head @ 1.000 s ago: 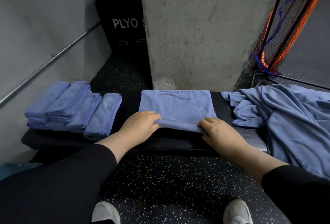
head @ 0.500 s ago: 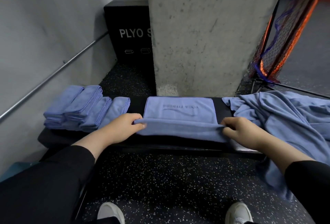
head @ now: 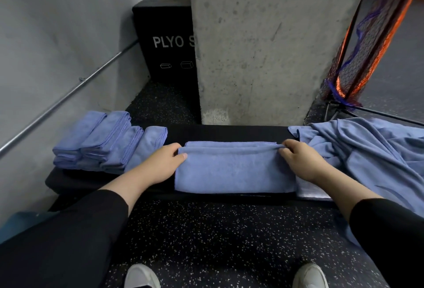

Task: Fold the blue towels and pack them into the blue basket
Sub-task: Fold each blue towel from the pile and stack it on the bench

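Blue towel [head: 234, 170] sits mid-surface, folded into a long band, near edge hanging slightly over the front lip of the black surface [head: 229, 132].

Left to right:
- Grey wall on the far left with a metal rail [head: 68, 93] running diagonally along it.
- Stack of folded towels [head: 107, 143] at the left end of the surface, several rows side by side, folded edges showing. The nearest row lies just beside the left hand.
- Black box [head: 165, 35] behind, white lettering "PLYO S", partly hidden by the concrete pillar [head: 263, 42].
- Left hand [head: 160, 163] pinches the left end of the towel's top fold, thumb on top, fingers tucked under the layer.
- Towel between the hands: top flap brought up close to the far edge, a thin strip of the layer below showing past it.
- Right hand [head: 298, 161] pinches the right end of the same fold, fingers curled over the edge.
- Pile of loose towels [head: 367, 156] at the right end, crumpled, touching the right hand and draping over the front of the surface.
- Orange and black netting [head: 367, 42] stands behind the pile, against the pillar's right side.

Both arms in black sleeves. Two white shoes [head: 142, 276] on the speckled floor [head: 218, 237] below.
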Demonstrator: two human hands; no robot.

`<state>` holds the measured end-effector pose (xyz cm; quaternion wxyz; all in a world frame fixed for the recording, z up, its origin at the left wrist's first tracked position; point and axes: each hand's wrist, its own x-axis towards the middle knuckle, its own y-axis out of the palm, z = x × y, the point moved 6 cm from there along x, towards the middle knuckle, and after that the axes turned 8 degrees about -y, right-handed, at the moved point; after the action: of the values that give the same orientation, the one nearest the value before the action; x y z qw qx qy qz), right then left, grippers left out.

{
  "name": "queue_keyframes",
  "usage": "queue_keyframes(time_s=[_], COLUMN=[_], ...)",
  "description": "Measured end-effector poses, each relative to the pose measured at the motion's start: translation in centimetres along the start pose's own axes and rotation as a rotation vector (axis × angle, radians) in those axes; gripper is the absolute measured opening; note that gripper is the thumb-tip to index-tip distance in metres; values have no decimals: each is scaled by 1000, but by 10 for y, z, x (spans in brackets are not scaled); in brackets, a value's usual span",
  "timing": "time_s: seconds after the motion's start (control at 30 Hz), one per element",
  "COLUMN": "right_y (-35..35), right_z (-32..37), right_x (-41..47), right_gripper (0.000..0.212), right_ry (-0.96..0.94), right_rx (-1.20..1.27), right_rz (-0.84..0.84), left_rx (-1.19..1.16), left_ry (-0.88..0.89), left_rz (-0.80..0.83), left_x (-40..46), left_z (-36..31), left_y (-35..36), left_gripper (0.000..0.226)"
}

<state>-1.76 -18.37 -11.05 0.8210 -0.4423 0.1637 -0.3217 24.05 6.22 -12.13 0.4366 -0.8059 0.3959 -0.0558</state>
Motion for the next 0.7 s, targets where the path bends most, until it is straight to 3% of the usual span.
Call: queue_keyframes(time_s=[0.1, 0.3, 0.53, 0.63, 0.7], right_y=[9, 11, 17, 10, 15], right_z=[-6, -13, -21, -4, 14], right_x=[18, 44, 59, 59, 60], right_gripper=[22, 25, 30, 34, 27], right_ry=[30, 52, 12, -131, -318], right_rx=[-166, -269, -349, -383, -326], right_rz=[-23, -77, -143, -247, -229], left_rx=[157, 240, 314, 337, 351], left_ry=[-35, -127, -66, 32, 136], left_rz=[-77, -185, -367, -417, -344], left_x=[18, 50, 55, 49, 45], left_z=[-6, -10, -21, -33, -45], left_y=[5, 8, 1, -1, 4], left_gripper=[29, 30, 19, 24, 15])
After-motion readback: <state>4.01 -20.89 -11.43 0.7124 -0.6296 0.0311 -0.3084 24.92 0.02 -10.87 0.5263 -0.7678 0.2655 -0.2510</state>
